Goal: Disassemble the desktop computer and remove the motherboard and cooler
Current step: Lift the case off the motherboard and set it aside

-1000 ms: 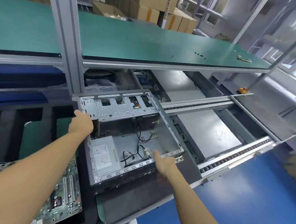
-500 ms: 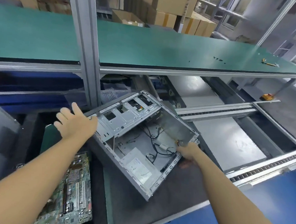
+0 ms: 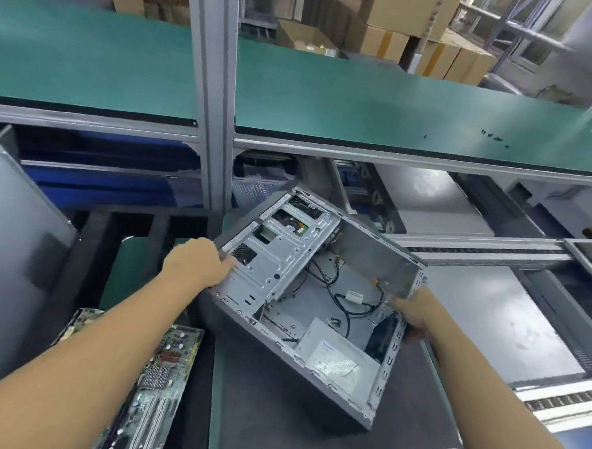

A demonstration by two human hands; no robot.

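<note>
The open grey computer case (image 3: 314,373) lies turned at an angle on the dark mat, with loose black cables and a silver power supply (image 3: 329,356) inside. My left hand (image 3: 196,263) grips its left edge by the drive cage (image 3: 279,251). At the case's right side wall my right hand (image 3: 417,313) holds the rim. A green motherboard (image 3: 156,381) lies flat at the lower left, partly under my left forearm. The cooler is not visible.
A green shelf (image 3: 362,100) runs across above, carried by a grey aluminium post (image 3: 212,93). A roller conveyor with metal plates (image 3: 481,323) lies to the right. A grey panel (image 3: 12,243) stands at the left. Cardboard boxes (image 3: 401,20) are stacked behind.
The case has been swung clockwise from square to angled and moved nearer. My left hand went from touching its edge with spread fingers to gripping it. My right hand stays on the right rim.
</note>
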